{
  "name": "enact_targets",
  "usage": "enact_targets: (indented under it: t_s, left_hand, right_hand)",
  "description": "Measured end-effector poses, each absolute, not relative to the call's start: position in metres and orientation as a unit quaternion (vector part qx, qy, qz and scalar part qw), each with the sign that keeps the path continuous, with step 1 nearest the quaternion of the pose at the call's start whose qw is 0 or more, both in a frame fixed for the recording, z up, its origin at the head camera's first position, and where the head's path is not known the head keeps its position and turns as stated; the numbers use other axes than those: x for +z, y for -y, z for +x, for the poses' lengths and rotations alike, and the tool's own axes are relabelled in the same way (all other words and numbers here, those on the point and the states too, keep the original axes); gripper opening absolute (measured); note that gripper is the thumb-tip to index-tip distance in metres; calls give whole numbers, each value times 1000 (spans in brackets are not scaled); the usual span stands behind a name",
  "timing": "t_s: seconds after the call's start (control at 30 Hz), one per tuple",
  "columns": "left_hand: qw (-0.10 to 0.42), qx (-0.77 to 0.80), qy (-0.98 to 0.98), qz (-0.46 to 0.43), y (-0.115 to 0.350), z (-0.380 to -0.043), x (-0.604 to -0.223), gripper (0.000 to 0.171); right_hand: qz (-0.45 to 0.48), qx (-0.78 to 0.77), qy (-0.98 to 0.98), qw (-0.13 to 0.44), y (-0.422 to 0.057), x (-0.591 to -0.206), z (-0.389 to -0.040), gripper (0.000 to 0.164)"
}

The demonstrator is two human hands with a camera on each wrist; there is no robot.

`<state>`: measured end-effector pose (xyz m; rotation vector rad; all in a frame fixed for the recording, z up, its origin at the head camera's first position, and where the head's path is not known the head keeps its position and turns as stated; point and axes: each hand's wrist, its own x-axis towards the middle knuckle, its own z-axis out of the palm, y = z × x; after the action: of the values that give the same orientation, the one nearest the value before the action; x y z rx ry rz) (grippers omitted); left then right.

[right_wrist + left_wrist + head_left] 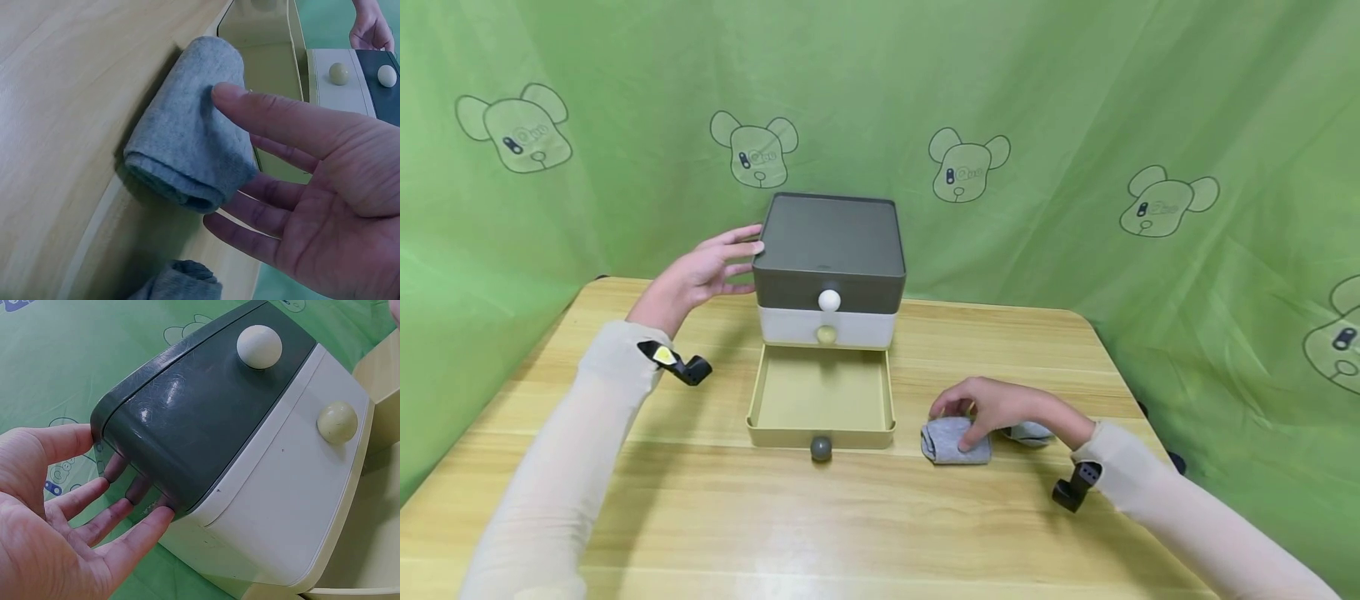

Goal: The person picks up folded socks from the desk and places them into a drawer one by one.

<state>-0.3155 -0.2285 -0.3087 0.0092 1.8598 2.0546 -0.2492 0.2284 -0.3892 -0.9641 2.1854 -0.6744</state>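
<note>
A small drawer box [838,237] stands on the table, with a dark top drawer [194,406], a white middle drawer [269,494] and a pulled-out yellowish bottom drawer [820,392], which has nothing in it. My left hand [703,271] rests its fingertips on the left side of the dark upper part, fingers spread and fairly straight. To the right of the open drawer, my right hand [996,408] holds a rolled grey cloth [187,125] on the table, thumb on the near face and fingers behind it. A second grey cloth bundle [1030,433] lies partly hidden beyond that hand.
The wooden table [880,533] has rounded far corners. A green curtain [865,67] with bear-head drawings hangs right behind it. A dark round knob [822,448] sticks out from the open drawer's front; a white knob [829,300] and a yellowish knob [826,334] are above.
</note>
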Motion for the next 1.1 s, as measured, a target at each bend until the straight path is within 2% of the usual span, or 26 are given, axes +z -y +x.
enact_targets:
  t_s: [0.4,0.77,1.1]
  left_hand:
    - [183,730,-658,3,230,-316,-309,68]
    - [181,735,-654,0,229,-317,-310,67]
    - [180,735,-654,2,228,-316,-310,67]
  right_hand:
    - [-365,-249,-835,329,-225,-396,-255,48]
    - [-339,-260,-836,344,-224,-400,-262,32]
    - [-332,-295,-828,341,-224,-404,-270,29]
